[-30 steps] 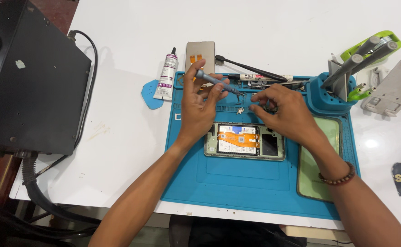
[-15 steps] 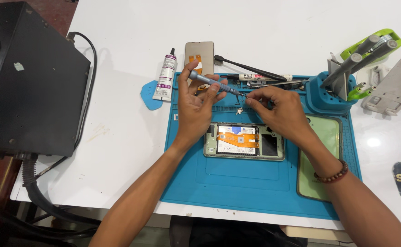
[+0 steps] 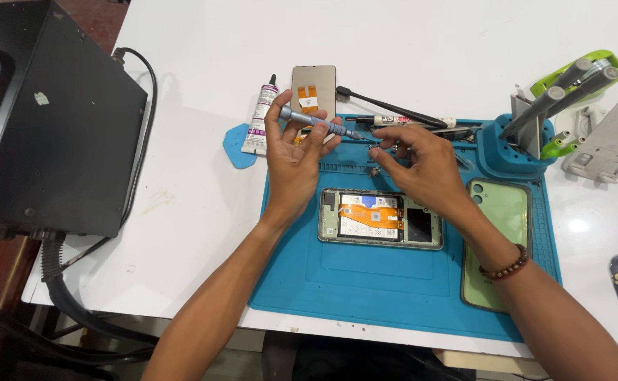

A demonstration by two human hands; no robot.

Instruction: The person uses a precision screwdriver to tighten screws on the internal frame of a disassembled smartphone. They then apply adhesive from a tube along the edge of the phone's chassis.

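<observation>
Already the phone (image 3: 381, 219) lay open on the blue mat (image 3: 386, 289), its back removed, so we could see the orange flex cable and the boards inside. This part of the work we judged as done. The green back cover (image 3: 498, 233) rested face down at three o'clock from the phone, just beside it, and the separated screen panel (image 3: 314, 88) lay at twelve o'clock, past the upper edge of the mat.

Going from the left: a black box (image 3: 48, 120) with thick cables stood at nine o'clock, well apart from our hands. Next came a blue plastic pick (image 3: 236, 145) and a small glue tube (image 3: 260, 121), touching each other.

Our left hand (image 3: 296, 166) was closed around a grey precision screwdriver (image 3: 316, 123), holding it nearly level above the mat, the tip pointing toward three o'clock. Our right hand (image 3: 421, 166) hovered at one o'clock from the phone, fingers pinched narrow just beside the driver tip; whether they held a screw we could not tell, it was too small.

Further right stood the blue tool holder (image 3: 510, 144) and a green stand (image 3: 587, 74).

By our judgement, the inner parts were not yet lifted out of the frame, and closing the phone with its cover remained to do.
</observation>
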